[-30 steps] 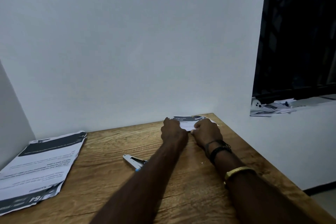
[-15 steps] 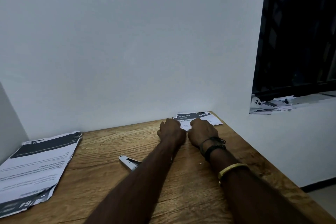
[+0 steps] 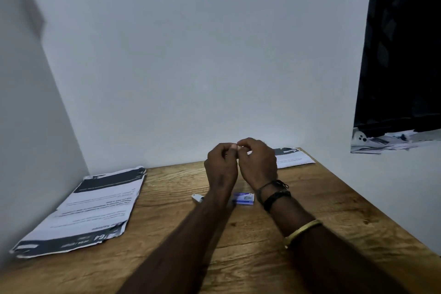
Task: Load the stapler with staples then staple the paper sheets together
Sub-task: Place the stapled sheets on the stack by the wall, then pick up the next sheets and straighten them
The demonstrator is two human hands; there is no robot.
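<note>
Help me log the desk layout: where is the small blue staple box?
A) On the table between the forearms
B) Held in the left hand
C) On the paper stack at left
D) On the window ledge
A: the staple box lies on the table, between the forearms below the raised hands.

Both hands lifted off the small sheet (image 3: 292, 159) at the worktop's far right corner; left hand (image 3: 220, 166) and right hand (image 3: 257, 162) now raised above the worktop (image 3: 310, 198), fingertips pinched together. Small blue box (image 3: 244, 198) now exposed between the wrists.
</note>
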